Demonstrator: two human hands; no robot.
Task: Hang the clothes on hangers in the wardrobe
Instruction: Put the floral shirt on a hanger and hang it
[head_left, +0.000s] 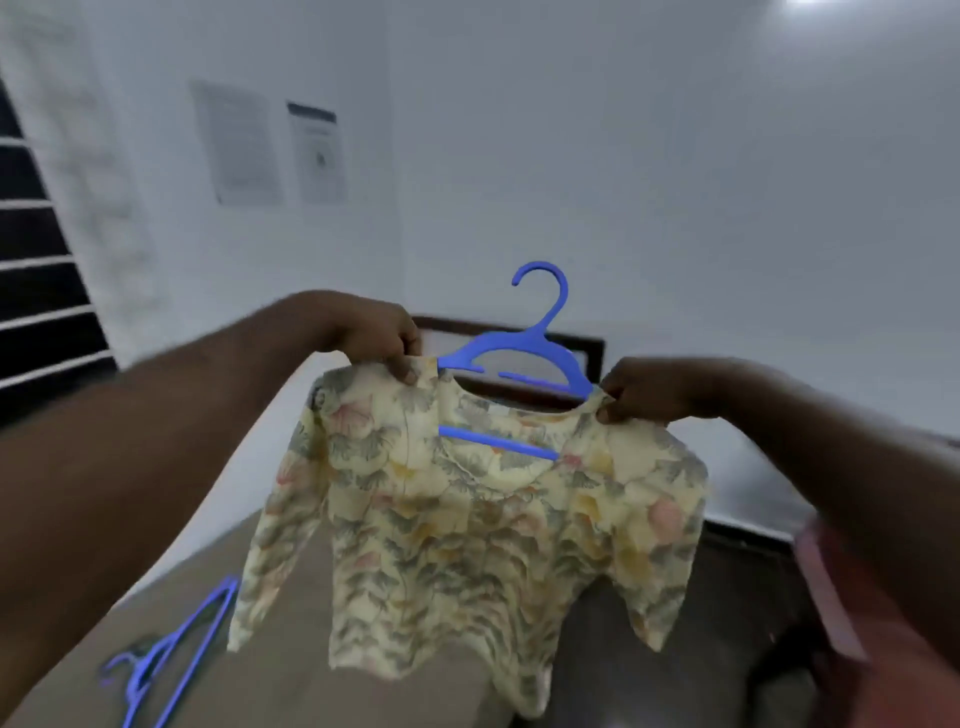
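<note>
**One top nearly on its hanger, wardrobe not yet reached**

I am standing over the bed (291, 696), and no wardrobe shows from where I look, so I judge the hanging itself is all left to do. The floral long-sleeved top (467, 530) hangs in the air in front of me, above the bed, sleeves drooping. At my right is some pink cloth (841, 623); I cannot tell if it is another garment to hang. Spare blue hangers (166, 654) lie on the bed at lower left, so more clothes probably remain.

The blue plastic hanger (524, 340) is threaded through the neckline, hook up, its lower bar showing in the neck opening. Its arms sit high, and the shoulders look only partly seated. My left hand (379, 335) pinches one shoulder of the top and my right hand (649, 389) pinches the other, well apart, drawing the fabric over the hanger's ends.
</note>
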